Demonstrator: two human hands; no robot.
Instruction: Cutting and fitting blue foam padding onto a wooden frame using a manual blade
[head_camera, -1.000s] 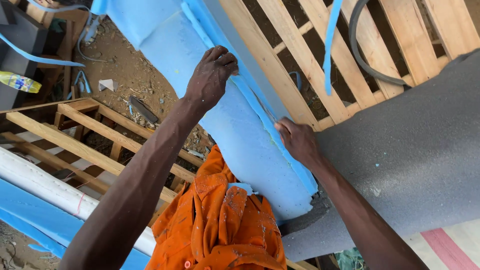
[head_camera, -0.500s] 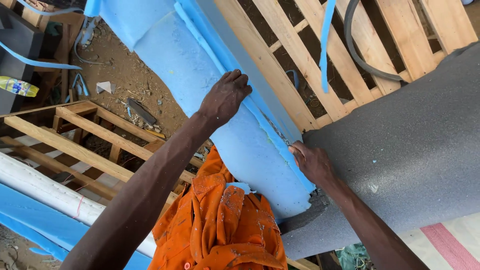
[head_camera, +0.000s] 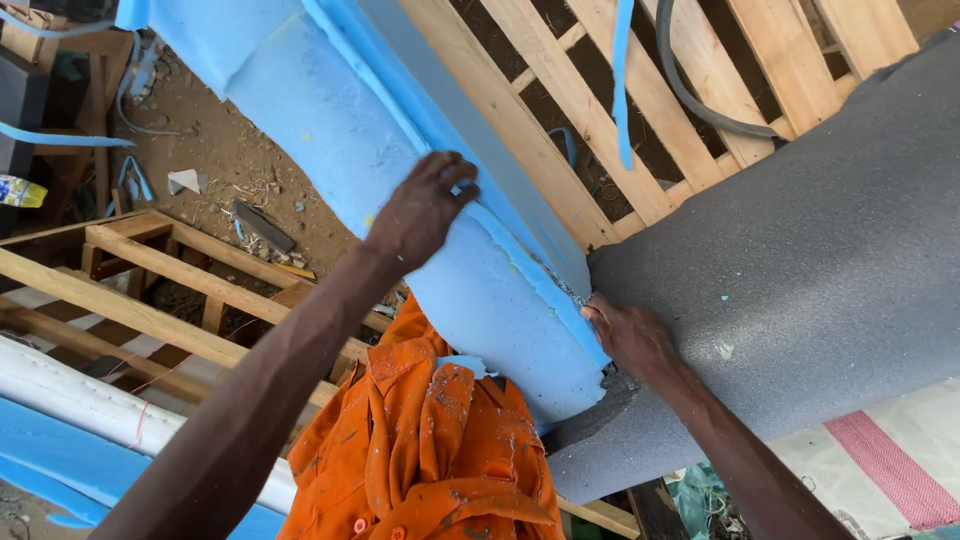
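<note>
Nearest, at the bottom centre of the frame: orange work clothing (head_camera: 430, 450), creased and flecked with pale paint, a scrap of blue foam lying on the collar.

Rising from the lower left, a bare forearm ending in the left hand (head_camera: 420, 215), just left of centre, laid palm-down on the blue foam slab (head_camera: 390, 170). Fingers curled and close together, tips hooked over the slab's raised edge strip; pressed on it rather than closed around it.

From the lower right, a second forearm leading to the right hand (head_camera: 630, 340), right of centre, set at the seam where the blue foam slab meets the grey foam sheet (head_camera: 800, 260). Fingers bunched together at the seam; whether pinching something small there, cannot tell, the fingertips being hidden against the foam edge.

Blue foam slab running diagonally from the upper left down to the centre, its rounded lower end just above the orange clothing and touching the grey sheet. Grey foam sheet filling the right side, speckled surface, its lower corner tucked under the blue slab's end.

Behind both, across the top centre and upper right: wooden pallet slats (head_camera: 620, 120), with a thin blue strip (head_camera: 622, 80) hanging over them and a dark hose (head_camera: 700, 90) curving across.

At left, a bare wooden frame (head_camera: 140, 290) over dirt ground; below it, lower left, a white pipe (head_camera: 90, 405). Lower right corner: a woven sack (head_camera: 890, 460), white with a pink stripe.
</note>
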